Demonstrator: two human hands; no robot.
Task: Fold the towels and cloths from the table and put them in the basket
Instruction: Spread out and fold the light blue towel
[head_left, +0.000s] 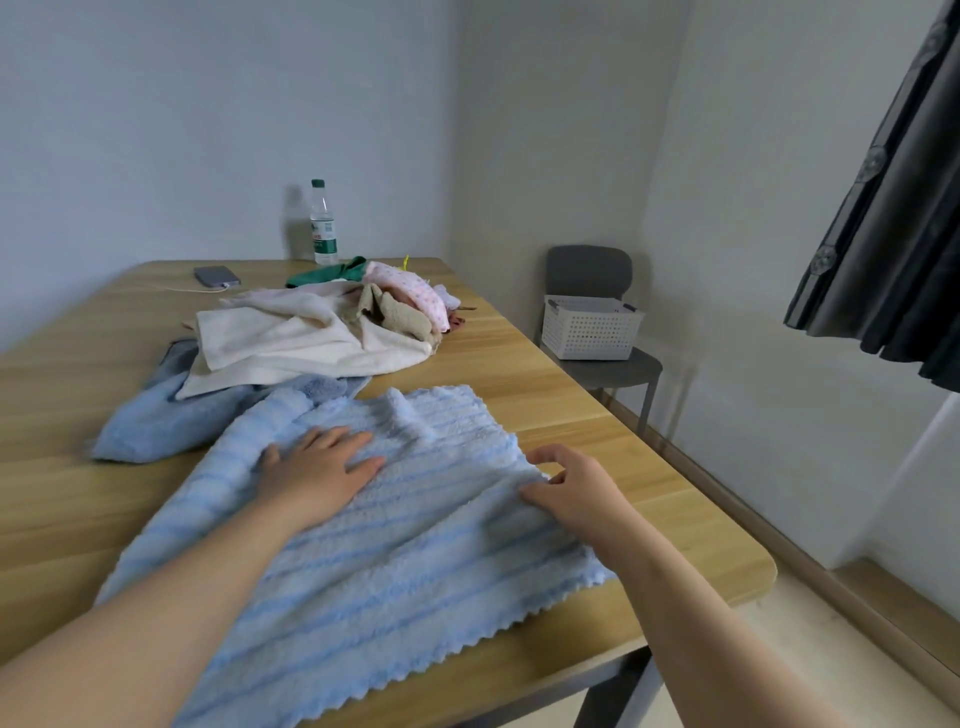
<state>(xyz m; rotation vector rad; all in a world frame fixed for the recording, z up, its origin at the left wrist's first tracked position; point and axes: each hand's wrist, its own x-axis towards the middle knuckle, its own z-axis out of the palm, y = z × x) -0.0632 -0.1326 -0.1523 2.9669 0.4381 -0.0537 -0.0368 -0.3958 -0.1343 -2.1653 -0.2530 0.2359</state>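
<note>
A light blue striped towel (395, 561) lies spread on the near part of the wooden table (597, 415). My left hand (317, 467) rests flat on it, fingers apart. At the towel's right edge my right hand (571, 488) pinches the cloth between thumb and fingers. Behind it lies a crumpled plain blue towel (156, 421), then a cream towel (291, 343). Further back is a heap of small cloths: beige (400, 312), pink dotted (415, 286) and green (332, 273). The white perforated basket (589, 327) stands on a grey chair (613, 369) to the table's right.
At the table's far edge stand a plastic water bottle (323, 226) and a grey phone (217, 276) with a white cable. A dark curtain (893, 208) hangs at the upper right. Floor lies open between the table's right edge and the wall.
</note>
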